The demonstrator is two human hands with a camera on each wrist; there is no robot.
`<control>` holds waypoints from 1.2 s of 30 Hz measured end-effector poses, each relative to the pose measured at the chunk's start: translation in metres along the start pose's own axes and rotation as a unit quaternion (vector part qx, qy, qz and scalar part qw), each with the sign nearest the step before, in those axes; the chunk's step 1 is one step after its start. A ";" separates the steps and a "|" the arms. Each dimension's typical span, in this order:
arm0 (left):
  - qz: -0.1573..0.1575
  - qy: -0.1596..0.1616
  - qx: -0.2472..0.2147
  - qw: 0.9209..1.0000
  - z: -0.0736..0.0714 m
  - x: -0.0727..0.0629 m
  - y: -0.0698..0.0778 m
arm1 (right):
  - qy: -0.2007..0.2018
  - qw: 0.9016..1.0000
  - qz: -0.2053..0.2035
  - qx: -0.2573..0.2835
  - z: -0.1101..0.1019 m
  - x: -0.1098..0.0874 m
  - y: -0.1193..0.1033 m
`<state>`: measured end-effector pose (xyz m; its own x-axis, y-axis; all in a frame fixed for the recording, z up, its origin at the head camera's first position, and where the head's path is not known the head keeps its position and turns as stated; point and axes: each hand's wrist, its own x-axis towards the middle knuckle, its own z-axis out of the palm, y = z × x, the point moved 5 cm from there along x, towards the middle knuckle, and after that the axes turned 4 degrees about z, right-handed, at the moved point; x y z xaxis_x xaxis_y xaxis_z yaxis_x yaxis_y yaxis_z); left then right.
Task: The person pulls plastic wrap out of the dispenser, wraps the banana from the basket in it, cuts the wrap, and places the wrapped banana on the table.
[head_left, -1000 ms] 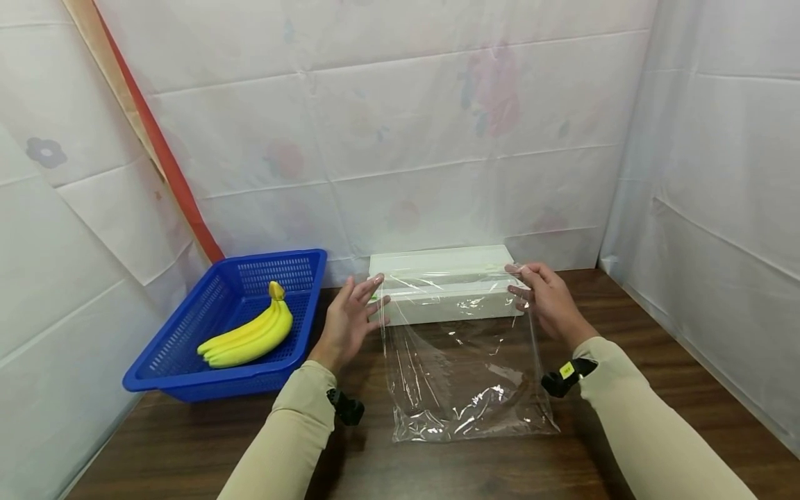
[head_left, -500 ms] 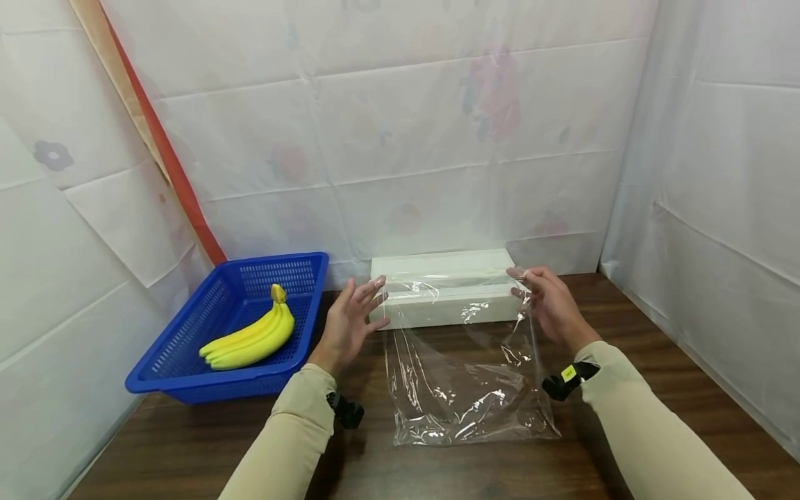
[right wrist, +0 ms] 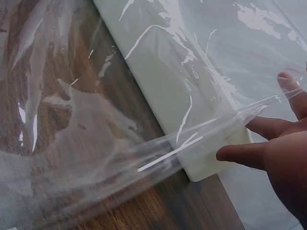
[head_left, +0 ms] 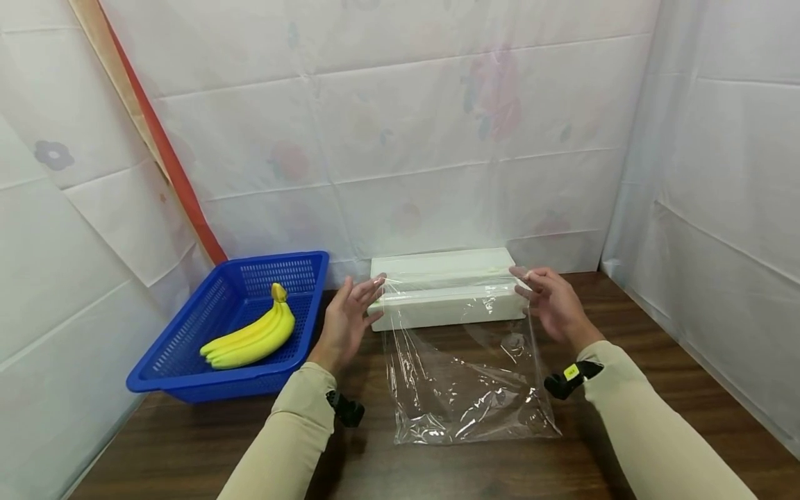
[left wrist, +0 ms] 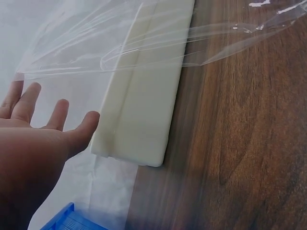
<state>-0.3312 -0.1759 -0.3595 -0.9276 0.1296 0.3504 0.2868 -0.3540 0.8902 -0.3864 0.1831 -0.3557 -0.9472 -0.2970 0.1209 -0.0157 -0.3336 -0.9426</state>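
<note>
A sheet of clear plastic film point(head_left: 462, 368) hangs between my two hands, its lower edge lying on the table. My left hand point(head_left: 346, 319) pinches its upper left corner, the other fingers spread apart. At the upper right corner my right hand point(head_left: 556, 305) pinches the film, with its lower fingers stretched out. Behind and partly seen through the film is a long white box point(head_left: 450, 312), like a cling film dispenser. The left wrist view shows one end of this box point(left wrist: 148, 115) just beside my fingertips. In the right wrist view, film folds point(right wrist: 192, 139) run to my fingers.
At the left, a blue plastic basket point(head_left: 187, 380) holds a bunch of yellow bananas point(head_left: 253, 337). White patterned sheeting point(head_left: 400, 139) stands behind and on both sides of the dark wooden table point(head_left: 650, 347). An orange-red strip point(head_left: 169, 160) slants down toward the basket.
Both hands hold the film in nearly the same place. The right hand has shifted very slightly to the right, and the film's creases have changed. The box and basket stay put.
</note>
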 end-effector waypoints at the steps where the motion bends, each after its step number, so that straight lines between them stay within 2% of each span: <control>1: 0.000 0.001 -0.001 1.000 0.000 0.000 0.000 | 0.000 1.000 -0.001 0.003 0.000 0.000 0.000; 10: 0.005 -0.001 -0.052 0.999 0.005 0.001 -0.002 | 0.008 1.000 -0.007 0.023 -0.003 0.000 0.001; 16: 0.006 0.012 -0.071 0.997 0.005 0.003 -0.004 | 0.001 1.000 -0.010 0.021 -0.003 -0.001 0.002; 28: 0.024 0.018 -0.072 0.997 0.006 0.005 -0.002 | -0.025 1.000 -0.008 0.008 -0.002 -0.004 0.002; 36: 0.037 0.029 -0.082 0.996 0.001 0.001 -0.004 | -0.056 0.998 -0.014 0.006 -0.004 -0.004 0.006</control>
<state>-0.3331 -0.1736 -0.3620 -0.9185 0.0457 0.3927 0.3174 -0.5070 0.8014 -0.3842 0.1857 -0.3635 -0.9046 -0.3852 0.1824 -0.0375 -0.3543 -0.9344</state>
